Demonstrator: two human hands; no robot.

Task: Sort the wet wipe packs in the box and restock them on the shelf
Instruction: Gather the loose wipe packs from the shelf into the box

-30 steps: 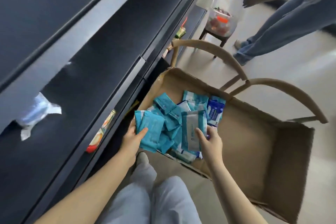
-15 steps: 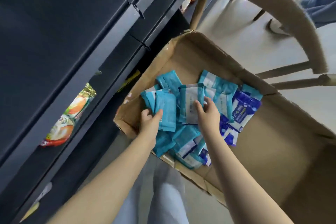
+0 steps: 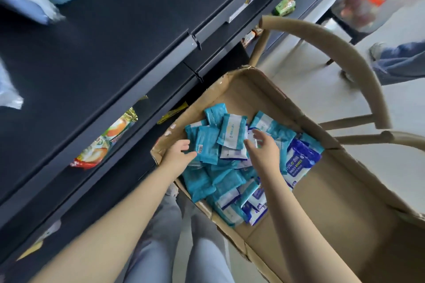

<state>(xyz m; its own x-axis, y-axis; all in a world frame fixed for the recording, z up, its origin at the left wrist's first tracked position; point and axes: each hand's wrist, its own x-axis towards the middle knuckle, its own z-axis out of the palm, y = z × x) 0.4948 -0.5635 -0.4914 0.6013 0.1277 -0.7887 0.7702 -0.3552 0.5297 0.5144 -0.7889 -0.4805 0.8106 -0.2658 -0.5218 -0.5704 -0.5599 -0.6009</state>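
An open cardboard box [image 3: 257, 85] holds a heap of teal wet wipe packs [image 3: 207, 181] and a few dark blue packs [image 3: 301, 158]. At the box's left corner my left hand [image 3: 180, 156] grips a small upright stack of teal packs [image 3: 207, 147], thumb on the front one beside its barcode. A teal-and-white pack [image 3: 232, 136] leans against that stack. Just to the right of it, above the heap, my right hand [image 3: 263, 148] hovers with relaxed, spread fingers and holds nothing.
Dark shelving [image 3: 115, 64] runs along the left, with a snack bag [image 3: 103, 142] on a lower shelf. A curved wooden chair back [image 3: 345, 53] arches behind the box. Another person stands at the top right by a clear bin [image 3: 363, 0]. My legs are below.
My right hand has let go of the teal-and-white pack, which now leans on the stack in my left hand. The camera has moved closer to the box.
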